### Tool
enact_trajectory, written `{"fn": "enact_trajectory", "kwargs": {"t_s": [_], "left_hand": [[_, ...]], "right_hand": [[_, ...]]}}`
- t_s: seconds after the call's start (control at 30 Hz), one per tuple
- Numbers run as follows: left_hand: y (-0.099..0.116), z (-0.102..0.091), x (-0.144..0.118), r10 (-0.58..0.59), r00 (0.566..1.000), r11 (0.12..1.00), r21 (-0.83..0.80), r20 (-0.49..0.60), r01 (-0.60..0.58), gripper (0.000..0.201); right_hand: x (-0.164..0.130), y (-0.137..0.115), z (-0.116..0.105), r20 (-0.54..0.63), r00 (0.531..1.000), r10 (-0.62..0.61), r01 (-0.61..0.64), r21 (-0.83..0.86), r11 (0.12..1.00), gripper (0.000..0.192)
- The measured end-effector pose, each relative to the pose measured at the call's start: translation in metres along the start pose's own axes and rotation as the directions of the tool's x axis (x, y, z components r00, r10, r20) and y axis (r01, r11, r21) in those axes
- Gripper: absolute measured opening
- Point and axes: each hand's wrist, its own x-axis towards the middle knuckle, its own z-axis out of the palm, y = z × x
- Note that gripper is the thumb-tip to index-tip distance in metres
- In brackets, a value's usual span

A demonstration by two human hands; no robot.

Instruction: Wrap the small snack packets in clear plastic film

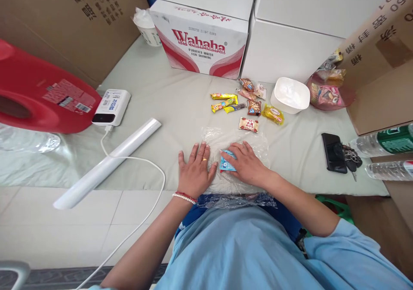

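A sheet of clear plastic film (237, 141) lies spread on the grey-green cloth in front of me, its near edge hanging over the table edge. My left hand (195, 169) rests flat on the film's left side, fingers spread. My right hand (247, 165) presses down on a small blue snack packet (226, 162) lying on the film. Beyond the film are several small wrapped snacks (248, 107) scattered on the cloth, and a white plastic bowl (289, 94).
A white roll (109, 161) lies at the left. A power bank (111, 106) with a white cable, a red jug (38, 96), a Wahaha water carton (201, 40), a pink bag of snacks (327, 94), a phone with keys (335, 152) and water bottles (387, 141) surround the area.
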Motion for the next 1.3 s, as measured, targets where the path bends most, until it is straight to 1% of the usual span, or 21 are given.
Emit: {"fn": "enact_trajectory", "kwargs": {"t_s": [0.1,0.2,0.3,0.37,0.4,0.43,0.5,0.57,0.6,0.63,0.67,0.73,0.8,0.87,0.9,1.0,1.07,1.13,1.2,1.23,1.3], "left_hand": [[-0.002,0.000,-0.001,0.005,1.000,1.000,-0.025,-0.003,-0.005,0.062],[-0.006,0.000,-0.001,0.003,1.000,0.997,-0.078,-0.006,-0.003,0.064],[-0.012,-0.001,-0.002,-0.036,0.999,0.987,-0.159,-0.018,0.032,0.065],[-0.017,-0.005,-0.004,-0.058,0.997,0.980,-0.196,-0.059,0.046,0.065],[-0.020,-0.008,-0.006,-0.045,0.995,0.980,-0.200,-0.091,0.026,0.064],[-0.024,-0.012,-0.009,0.000,0.993,0.980,-0.196,-0.117,-0.023,0.062],[-0.034,-0.020,-0.016,0.192,0.975,0.956,-0.203,-0.111,-0.212,0.062],[-0.045,-0.028,-0.025,0.406,0.913,0.876,-0.268,-0.034,-0.400,0.074],[-0.051,-0.031,-0.030,0.478,0.879,0.838,-0.307,0.011,-0.451,0.080],[-0.056,-0.033,-0.034,0.518,0.854,0.815,-0.335,0.054,-0.473,0.083],[-0.060,-0.035,-0.038,0.532,0.842,0.809,-0.346,0.092,-0.474,0.084],[-0.065,-0.035,-0.043,0.526,0.837,0.824,-0.336,0.151,-0.457,0.076],[-0.066,-0.033,-0.044,0.499,0.850,0.841,-0.332,0.171,-0.427,0.058],[-0.066,-0.030,-0.042,0.450,0.880,0.850,-0.374,0.152,-0.371,0.034],[-0.065,-0.030,-0.039,0.416,0.900,0.847,-0.417,0.132,-0.330,0.027],[-0.063,-0.033,-0.025,0.227,0.968,0.814,-0.566,0.108,-0.128,0.027],[-0.060,-0.036,-0.011,0.059,0.989,0.792,-0.609,0.139,0.039,0.033],[-0.055,-0.038,0.004,-0.085,0.983,0.791,-0.589,0.161,0.165,0.038],[-0.050,-0.035,0.018,-0.202,0.967,0.802,-0.542,0.152,0.253,0.038],[-0.048,-0.033,0.025,-0.255,0.957,0.805,-0.517,0.139,0.290,0.036],[-0.047,-0.027,0.034,-0.331,0.939,0.815,-0.474,0.089,0.332,0.030]], "right_hand": [[-0.001,0.000,0.005,0.036,0.999,-0.015,0.013,0.054,0.998,0.077],[-0.004,0.001,0.000,0.031,1.000,-0.004,0.001,0.108,0.994,0.088],[-0.013,0.002,-0.014,-0.026,1.000,0.013,-0.009,0.146,0.989,0.083],[-0.025,0.000,-0.029,-0.081,0.997,-0.003,0.020,0.210,0.977,0.077],[-0.034,-0.002,-0.036,-0.096,0.995,-0.020,0.044,0.257,0.965,0.077],[-0.043,-0.004,-0.043,-0.098,0.994,-0.041,0.070,0.304,0.950,0.080],[-0.066,-0.011,-0.050,-0.051,0.995,-0.081,0.094,0.358,0.929,0.095],[-0.089,-0.018,-0.046,0.024,0.996,-0.091,0.078,0.325,0.943,0.106],[-0.100,-0.020,-0.039,0.047,0.996,-0.077,0.061,0.282,0.957,0.102],[-0.110,-0.022,-0.031,0.051,0.997,-0.051,0.038,0.234,0.971,0.093],[-0.118,-0.022,-0.021,0.036,0.999,-0.016,0.009,0.194,0.981,0.078],[-0.128,-0.020,-0.005,-0.047,0.997,0.054,-0.045,0.173,0.984,0.051],[-0.129,-0.015,0.000,-0.135,0.984,0.113,-0.077,0.244,0.967,0.037],[-0.121,-0.008,-0.008,-0.183,0.969,0.168,-0.092,0.363,0.927,0.027],[-0.116,-0.003,-0.015,-0.190,0.962,0.198,-0.102,0.423,0.901,0.023],[-0.094,0.014,-0.039,-0.171,0.950,0.263,-0.123,0.569,0.813,0.019],[-0.080,0.028,-0.047,-0.146,0.937,0.318,-0.159,0.631,0.759,0.021],[-0.067,0.042,-0.047,-0.101,0.908,0.407,-0.235,0.680,0.694,0.025],[-0.057,0.055,-0.040,-0.034,0.864,0.503,-0.339,0.700,0.629,0.029],[-0.053,0.060,-0.035,-0.001,0.839,0.544,-0.396,0.683,0.613,0.029],[-0.048,0.067,-0.025,0.060,0.794,0.605,-0.528,0.561,0.637,0.025]]}}
